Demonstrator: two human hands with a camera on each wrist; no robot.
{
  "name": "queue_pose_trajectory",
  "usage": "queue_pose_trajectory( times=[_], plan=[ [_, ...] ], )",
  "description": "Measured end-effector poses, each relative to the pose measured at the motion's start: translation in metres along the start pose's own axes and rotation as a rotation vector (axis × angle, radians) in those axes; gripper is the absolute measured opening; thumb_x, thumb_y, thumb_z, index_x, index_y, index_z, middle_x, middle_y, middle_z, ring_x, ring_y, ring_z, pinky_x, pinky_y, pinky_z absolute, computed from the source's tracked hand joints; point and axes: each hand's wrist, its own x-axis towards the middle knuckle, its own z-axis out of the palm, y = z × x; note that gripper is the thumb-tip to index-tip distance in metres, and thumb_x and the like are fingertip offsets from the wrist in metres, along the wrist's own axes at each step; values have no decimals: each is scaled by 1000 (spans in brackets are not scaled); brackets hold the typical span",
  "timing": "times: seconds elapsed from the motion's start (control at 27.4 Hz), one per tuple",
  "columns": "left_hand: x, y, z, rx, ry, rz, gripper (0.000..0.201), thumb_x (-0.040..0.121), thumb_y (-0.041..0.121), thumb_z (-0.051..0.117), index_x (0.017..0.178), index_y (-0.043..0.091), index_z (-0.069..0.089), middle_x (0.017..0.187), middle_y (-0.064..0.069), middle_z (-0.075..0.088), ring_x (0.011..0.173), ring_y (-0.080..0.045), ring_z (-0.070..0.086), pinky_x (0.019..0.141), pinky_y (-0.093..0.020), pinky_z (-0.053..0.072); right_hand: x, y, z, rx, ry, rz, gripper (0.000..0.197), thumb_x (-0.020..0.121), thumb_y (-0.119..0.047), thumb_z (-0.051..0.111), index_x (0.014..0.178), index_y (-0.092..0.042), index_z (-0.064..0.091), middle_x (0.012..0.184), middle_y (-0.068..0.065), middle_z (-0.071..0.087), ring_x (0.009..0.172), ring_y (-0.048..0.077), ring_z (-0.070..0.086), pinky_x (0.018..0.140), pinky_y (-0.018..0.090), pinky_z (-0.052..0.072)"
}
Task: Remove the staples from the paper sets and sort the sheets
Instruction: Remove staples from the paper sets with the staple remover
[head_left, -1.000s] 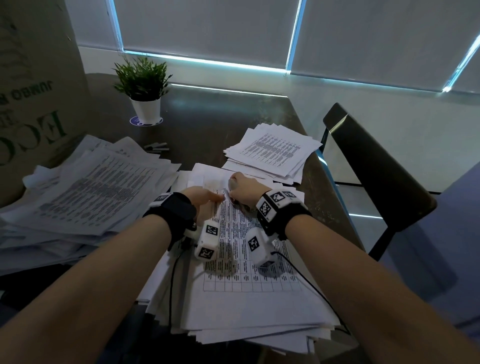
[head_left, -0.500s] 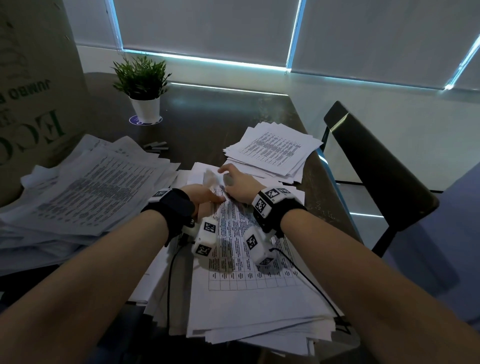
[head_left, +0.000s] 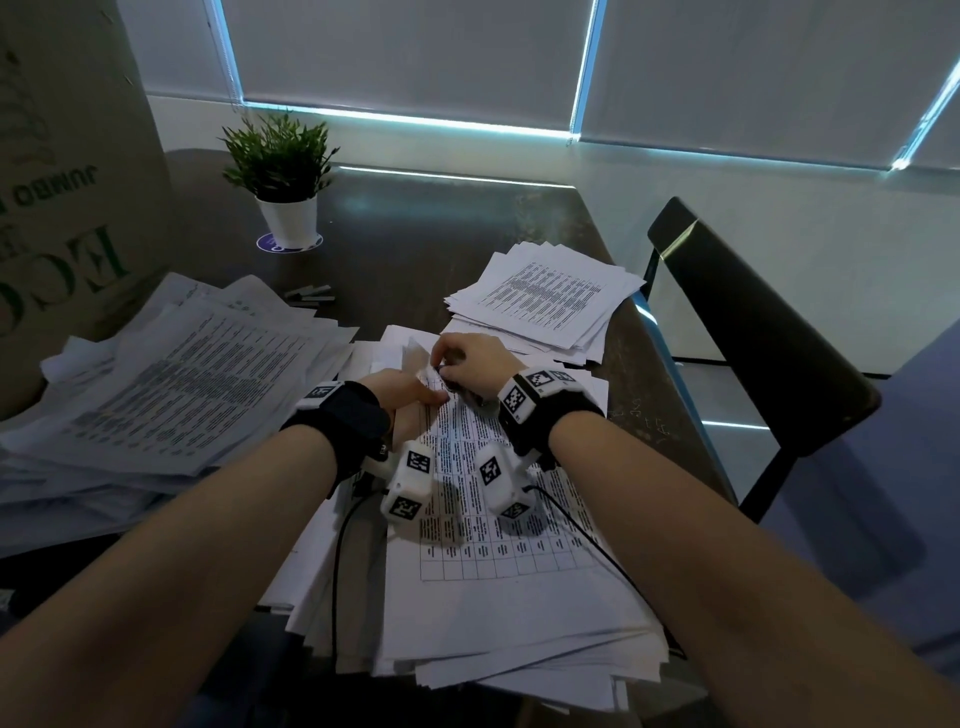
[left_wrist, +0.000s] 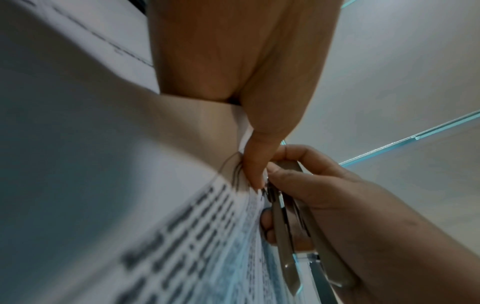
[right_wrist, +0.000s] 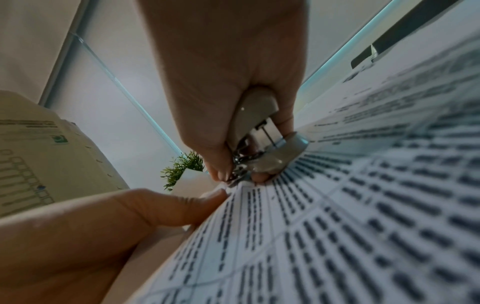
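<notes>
My right hand (head_left: 470, 366) squeezes the metal staple remover (right_wrist: 262, 131) at the corner of the paper set (head_left: 498, 525). My left hand (head_left: 410, 400) presses that corner down with straight fingers.

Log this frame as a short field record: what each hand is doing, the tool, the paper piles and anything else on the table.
left hand: thumb pins the top corner of the paper set
right hand: grips a metal staple remover, its tip at that corner
staple: too small to tell whether it is out
piles: one left, one far right, the worked stack in the middle
other: potted plant, cardboard box, loose staple strips on the table, chair on the right
</notes>
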Motion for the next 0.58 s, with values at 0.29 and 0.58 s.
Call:
queue_pose_trajectory(
  times=[0.29, 0.58],
  plan=[
    [-1, 2, 3, 77, 62, 30, 46, 75, 24, 80, 108, 1, 59, 116, -19, 63, 111, -36, 59, 99, -50, 46, -5, 11, 5, 316, 132, 60, 22, 87, -6, 62, 77, -26, 62, 84, -7, 65, 87, 14, 60, 81, 28, 45],
    [3, 2, 5, 11, 99, -14, 55, 69, 21, 82, 115, 1, 60, 111, -15, 67, 106, -34, 62, 96, -48, 49, -17, 25, 5, 847, 251, 212, 23, 96, 2, 54, 81, -15, 58, 80, 7, 57, 68, 21, 56, 55, 34, 56]
  ],
)
